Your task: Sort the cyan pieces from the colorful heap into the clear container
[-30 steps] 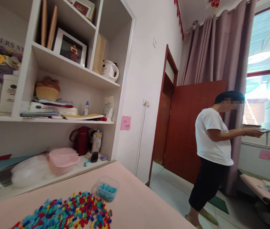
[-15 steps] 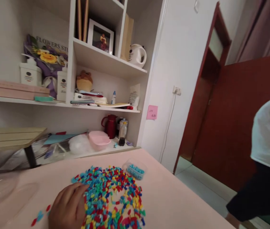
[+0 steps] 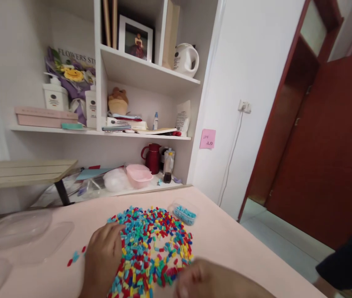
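Note:
A wide heap of small coloured plastic pieces (image 3: 138, 244), in blue, red, yellow and green, covers the middle of the pink tabletop. My left hand (image 3: 104, 252) rests at the heap's left edge, its fingers curled and close together; what lies under the fingertips is hidden. At the lower right my right hand (image 3: 213, 281) hovers by the heap's near edge, blurred, and I cannot make out its fingers. Beyond the heap stands a small clear container (image 3: 184, 214) holding light-blue pieces. A few stray pieces (image 3: 75, 256) lie left of my left hand.
Clear plastic containers and lids (image 3: 23, 225) lie at the table's left. Behind are a pink bowl (image 3: 138, 175), a red jug (image 3: 153, 158) and a bottle (image 3: 168, 169) under white shelves (image 3: 151, 134). A person in dark shorts (image 3: 346, 256) is at the right edge, near a red door (image 3: 328, 153).
My right hand has come into view from the lower right. My view has swung left, so the person is now mostly out of frame. My left hand stays at the heap's left edge.

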`<state>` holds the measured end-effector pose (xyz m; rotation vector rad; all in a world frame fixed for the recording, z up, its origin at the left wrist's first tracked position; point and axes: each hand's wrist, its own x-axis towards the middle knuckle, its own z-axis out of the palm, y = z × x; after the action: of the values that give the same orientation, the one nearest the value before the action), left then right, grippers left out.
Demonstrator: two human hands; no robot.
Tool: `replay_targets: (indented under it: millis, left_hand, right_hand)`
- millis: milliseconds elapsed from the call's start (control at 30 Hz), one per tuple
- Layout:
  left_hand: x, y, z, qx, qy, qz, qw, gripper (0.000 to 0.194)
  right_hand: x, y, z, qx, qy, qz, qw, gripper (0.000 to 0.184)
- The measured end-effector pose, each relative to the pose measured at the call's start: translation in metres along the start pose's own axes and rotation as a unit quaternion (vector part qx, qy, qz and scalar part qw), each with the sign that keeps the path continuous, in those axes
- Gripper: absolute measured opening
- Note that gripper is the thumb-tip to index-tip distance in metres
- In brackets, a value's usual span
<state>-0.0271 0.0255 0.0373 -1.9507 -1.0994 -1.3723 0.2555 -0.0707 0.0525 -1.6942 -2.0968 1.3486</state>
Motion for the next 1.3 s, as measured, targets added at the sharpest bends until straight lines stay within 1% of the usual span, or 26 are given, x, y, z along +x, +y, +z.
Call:
replay_targets:
  millis: [33, 67, 100, 133, 167, 200, 267, 333, 400, 500, 600, 733, 867, 933, 967, 1033, 1100, 1167, 1233, 1300]
  left_hand:
    - [0.0, -0.001, 0.001, 0.001, -0.007, -0.01, 1.0, 0.022]
    - [0.0, -0.002, 0.001, -0.001, -0.012, -0.023, 1.0, 0.022]
    - [0.0, -0.003, 0.001, -0.005, -0.017, -0.041, 0.999, 0.023]
    - [0.0, -0.003, 0.001, -0.011, -0.022, -0.059, 0.998, 0.023]
    - [0.0, -0.003, 0.001, -0.017, -0.027, -0.076, 0.997, 0.023]
    - [0.0, -0.003, 0.0, -0.022, -0.032, -0.091, 0.995, 0.024]
    - [-0.001, -0.003, -0.001, -0.027, -0.045, -0.107, 0.993, 0.024]
    - [-0.002, -0.002, 0.0, -0.027, -0.055, -0.112, 0.992, 0.024]
    - [-0.003, 0.0, 0.0, -0.029, -0.065, -0.115, 0.991, 0.025]
    - [-0.004, 0.002, 0.001, -0.034, -0.077, -0.113, 0.99, 0.025]
    - [-0.004, 0.003, 0.001, -0.038, -0.089, -0.108, 0.989, 0.025]
    - [-0.005, 0.006, 0.002, -0.044, -0.101, -0.095, 0.989, 0.026]
    - [-0.007, 0.007, 0.005, -0.048, -0.093, -0.081, 0.991, 0.025]
    - [-0.007, 0.008, 0.005, -0.049, -0.084, -0.075, 0.992, 0.025]
    - [-0.007, 0.009, 0.005, -0.048, -0.079, -0.072, 0.993, 0.024]
    - [-0.007, 0.011, 0.005, -0.044, -0.073, -0.063, 0.994, 0.024]
    - [-0.006, 0.015, 0.005, -0.041, -0.065, -0.042, 0.996, 0.023]
    - [-0.006, 0.019, 0.006, -0.043, -0.057, -0.009, 0.997, 0.022]
    - [-0.008, 0.022, 0.009, -0.045, -0.046, 0.024, 0.998, 0.022]
    - [-0.011, 0.024, 0.011, -0.049, -0.044, 0.055, 0.996, 0.022]
  right_hand:
    - [0.012, -0.013, -0.01, 0.007, 0.023, -0.017, 1.0, 0.029]
    - [0.024, -0.025, -0.018, 0.013, 0.06, -0.036, 0.997, 0.034]
    - [0.036, -0.037, -0.023, 0.006, 0.146, -0.068, 0.987, 0.033]
    - [0.046, -0.047, -0.025, -0.026, 0.218, -0.113, 0.969, 0.027]
    - [0.056, -0.055, -0.025, -0.065, 0.261, -0.15, 0.951, 0.021]
    - [0.064, -0.061, -0.022, -0.1, 0.282, -0.173, 0.938, 0.02]
    - [0.077, -0.067, -0.014, -0.143, 0.286, -0.209, 0.924, 0.023]
    - [0.086, -0.067, -0.005, -0.156, 0.271, -0.227, 0.922, 0.029]
    - [0.092, -0.062, 0.002, -0.169, 0.26, -0.23, 0.922, 0.033]
    - [0.098, -0.051, 0.005, -0.191, 0.252, -0.22, 0.923, 0.038]
    - [0.102, -0.044, 0.003, -0.179, 0.243, -0.213, 0.929, 0.035]
    - [0.104, -0.043, 0.001, -0.154, 0.243, -0.198, 0.937, 0.028]
    - [0.109, -0.041, 0.0, -0.116, 0.249, -0.191, 0.942, 0.02]
    - [0.111, -0.039, -0.001, -0.062, 0.259, -0.198, 0.943, 0.018]
    - [0.111, -0.037, -0.003, -0.014, 0.264, -0.201, 0.943, 0.016]
    - [0.11, -0.035, -0.007, 0.119, 0.262, -0.197, 0.937, 0.011]
    - [0.107, -0.033, -0.014, 0.277, 0.233, -0.18, 0.915, 0.015]
    - [0.103, -0.033, -0.021, 0.42, 0.191, -0.169, 0.871, 0.025]
    - [0.1, -0.032, -0.027, 0.535, 0.16, -0.179, 0.81, 0.031]
    - [0.097, -0.032, -0.031, 0.619, 0.14, -0.186, 0.75, 0.032]
